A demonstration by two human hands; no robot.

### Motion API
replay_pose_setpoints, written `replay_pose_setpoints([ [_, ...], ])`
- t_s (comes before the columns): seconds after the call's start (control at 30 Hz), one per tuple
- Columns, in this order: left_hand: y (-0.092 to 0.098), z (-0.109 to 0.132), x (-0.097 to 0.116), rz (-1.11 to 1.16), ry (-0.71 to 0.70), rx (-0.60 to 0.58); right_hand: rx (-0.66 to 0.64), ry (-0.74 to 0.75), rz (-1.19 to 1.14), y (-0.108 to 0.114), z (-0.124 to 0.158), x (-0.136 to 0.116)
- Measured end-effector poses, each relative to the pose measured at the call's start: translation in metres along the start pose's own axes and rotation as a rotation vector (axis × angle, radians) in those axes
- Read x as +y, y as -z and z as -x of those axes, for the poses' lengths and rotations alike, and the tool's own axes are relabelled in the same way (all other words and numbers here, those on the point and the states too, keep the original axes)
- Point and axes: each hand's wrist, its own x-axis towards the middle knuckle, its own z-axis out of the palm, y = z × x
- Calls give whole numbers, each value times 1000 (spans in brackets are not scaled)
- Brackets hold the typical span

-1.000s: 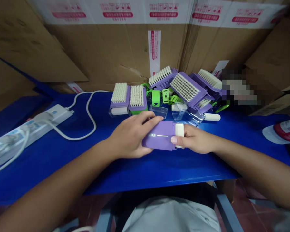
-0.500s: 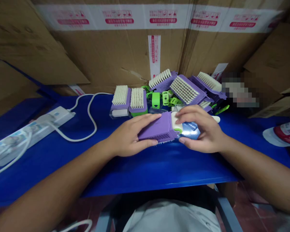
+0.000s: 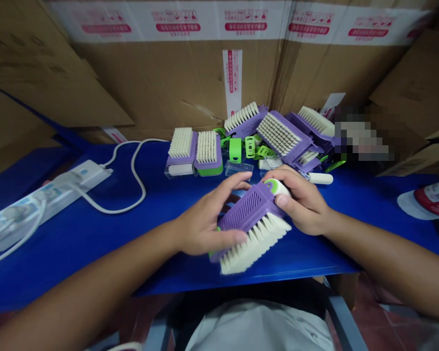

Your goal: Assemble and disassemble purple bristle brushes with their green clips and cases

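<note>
Between my two hands is a purple brush (image 3: 243, 207) with cream bristles facing down toward me and a white, green-ringed roller-like part at its right end. My left hand (image 3: 214, 219) wraps around its left end, thumb across the bristles and fingers behind the purple body. On the white end part, my right hand (image 3: 302, 202) is closed, thumb in front and fingers over the top. Just behind my right hand lies a tool with a white handle (image 3: 321, 178), partly hidden.
Several more purple brushes (image 3: 279, 134) are heaped at the back with green plastic parts (image 3: 235, 150). A power strip (image 3: 47, 200) with white cables lies left on the blue table (image 3: 161, 263). Cardboard boxes (image 3: 168, 83) form a wall behind. A red-labelled bottle (image 3: 429, 200) is at right.
The brush has been turned so its bristles now face me, and it has tilted, left end lower. My right hand has shifted onto the white end part; the white-handled tool is more exposed.
</note>
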Motion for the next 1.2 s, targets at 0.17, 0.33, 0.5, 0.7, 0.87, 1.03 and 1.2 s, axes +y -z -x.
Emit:
replay_pose_setpoints([
  [0.17,-6,1,1,-48,-71,-14,-88,-93,-93,-7,1,-2],
  [0.33,-8,1,3,92,-14,-13,-98,-157,-119,-8,0,-9],
  [0.5,-10,1,5,307,126,-53,-153,-268,-165,-9,-2,-12],
  [0.7,-11,-3,3,415,237,-109,-274,-413,-260,-13,-2,-15],
  [0.87,-11,-4,-1,499,339,-138,-302,-560,-303,-15,-2,-10],
  [1.03,-12,-5,-2,572,389,-161,-320,-600,-358,-18,-3,-6],
  [1.2,-12,-8,-2,611,407,-142,-310,-597,-397,-20,-3,-6],
])
